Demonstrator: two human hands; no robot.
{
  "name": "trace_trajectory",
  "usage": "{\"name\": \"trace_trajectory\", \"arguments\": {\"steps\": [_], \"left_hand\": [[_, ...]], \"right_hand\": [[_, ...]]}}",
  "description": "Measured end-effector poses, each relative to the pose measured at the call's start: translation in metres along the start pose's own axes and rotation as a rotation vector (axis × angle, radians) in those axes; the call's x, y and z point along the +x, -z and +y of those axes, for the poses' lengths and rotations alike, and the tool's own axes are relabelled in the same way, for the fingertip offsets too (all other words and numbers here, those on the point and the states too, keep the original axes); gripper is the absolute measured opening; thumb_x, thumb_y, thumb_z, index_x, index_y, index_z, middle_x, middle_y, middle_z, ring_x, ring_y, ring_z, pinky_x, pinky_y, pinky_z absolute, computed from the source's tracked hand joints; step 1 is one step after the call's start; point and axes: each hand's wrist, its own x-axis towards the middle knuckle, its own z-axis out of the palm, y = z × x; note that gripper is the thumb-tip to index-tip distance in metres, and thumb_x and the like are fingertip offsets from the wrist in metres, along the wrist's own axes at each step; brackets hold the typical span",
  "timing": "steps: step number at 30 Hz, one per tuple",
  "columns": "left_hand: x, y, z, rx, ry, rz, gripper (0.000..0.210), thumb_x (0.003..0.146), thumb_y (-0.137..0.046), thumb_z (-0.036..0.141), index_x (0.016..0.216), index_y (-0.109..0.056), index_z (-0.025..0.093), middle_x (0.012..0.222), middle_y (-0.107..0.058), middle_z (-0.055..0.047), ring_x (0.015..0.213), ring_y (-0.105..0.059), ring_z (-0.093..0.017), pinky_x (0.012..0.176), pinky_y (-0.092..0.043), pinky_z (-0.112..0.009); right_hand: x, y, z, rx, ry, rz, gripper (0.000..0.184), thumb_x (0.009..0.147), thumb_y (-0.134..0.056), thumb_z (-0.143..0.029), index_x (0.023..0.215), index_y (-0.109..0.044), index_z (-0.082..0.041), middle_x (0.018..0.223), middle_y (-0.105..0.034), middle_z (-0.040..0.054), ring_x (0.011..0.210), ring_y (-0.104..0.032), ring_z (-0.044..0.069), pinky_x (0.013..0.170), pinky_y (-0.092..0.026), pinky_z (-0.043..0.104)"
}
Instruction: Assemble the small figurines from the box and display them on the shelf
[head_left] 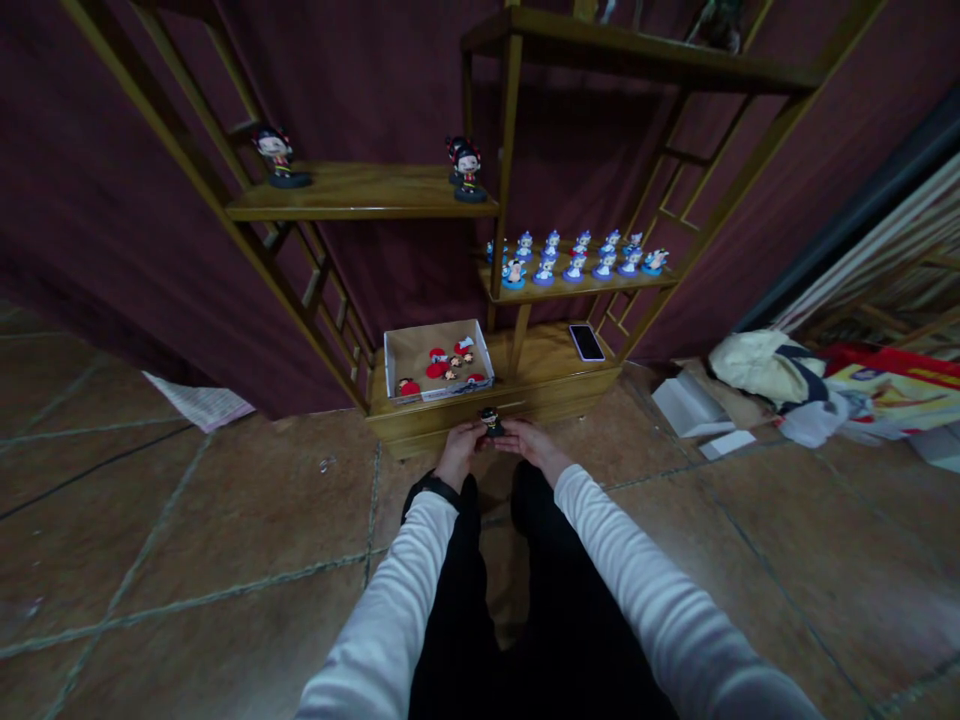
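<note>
Your left hand point(462, 447) and right hand point(527, 441) have their fingers closed on a dark-based figurine point(492, 424) between them. It is held out from the wooden display shelf point(540, 360), near the open cardboard box point(411, 358) of loose figurines point(436, 370). Judged risks: a loosened fingertip grip could drop it onto the tiled floor point(285, 520); a careless reach could chip it against the shelf edge.

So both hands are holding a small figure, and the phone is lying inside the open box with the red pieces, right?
Not quite: the phone isn't in the open box; the head view shows it lying on the wooden surface to the box's right. The left hand and right hand do hold the small figure.
</note>
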Motion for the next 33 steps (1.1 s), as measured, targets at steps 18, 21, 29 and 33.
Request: {"name": "trace_trajectory", "arguments": {"steps": [18,21,29,33], "left_hand": [[-0.004,-0.007,0.002,-0.065,0.036,0.008,0.012,0.059,-0.071,0.014,0.068,-0.064,0.012,0.064,-0.065,-0.003,0.055,-0.059,-0.010,0.055,-0.045,-0.021],[-0.007,-0.006,0.003,-0.099,0.022,-0.018,0.013,0.059,-0.071,0.014,0.070,-0.065,0.013,0.068,-0.067,-0.004,0.059,-0.061,-0.012,0.058,-0.047,-0.023],[-0.008,-0.008,0.004,-0.067,0.032,-0.015,0.012,0.063,-0.068,0.014,0.074,-0.064,0.013,0.065,-0.066,-0.003,0.055,-0.060,-0.011,0.057,-0.046,-0.023],[-0.004,-0.009,0.001,-0.073,0.041,-0.021,0.015,0.062,-0.069,0.014,0.076,-0.063,0.013,0.066,-0.066,-0.003,0.053,-0.060,-0.011,0.057,-0.047,-0.024]], "right_hand": [[-0.002,-0.003,-0.001,-0.086,0.033,0.048,0.016,0.068,-0.067,-0.012,0.082,-0.060,-0.018,0.066,-0.068,-0.0002,0.054,-0.063,0.012,0.060,-0.056,0.027],[0.000,-0.004,-0.001,-0.087,0.019,0.067,0.016,0.069,-0.066,-0.013,0.083,-0.060,-0.018,0.066,-0.068,0.0005,0.053,-0.063,0.013,0.059,-0.056,0.027],[-0.002,-0.005,-0.002,-0.058,0.030,0.050,0.022,0.063,-0.070,-0.011,0.081,-0.060,-0.019,0.065,-0.067,-0.0012,0.055,-0.062,0.012,0.061,-0.055,0.027],[-0.006,-0.006,-0.003,-0.071,0.040,0.026,0.023,0.061,-0.069,-0.010,0.080,-0.061,-0.019,0.063,-0.066,-0.0024,0.055,-0.061,0.010,0.061,-0.053,0.024]]}}
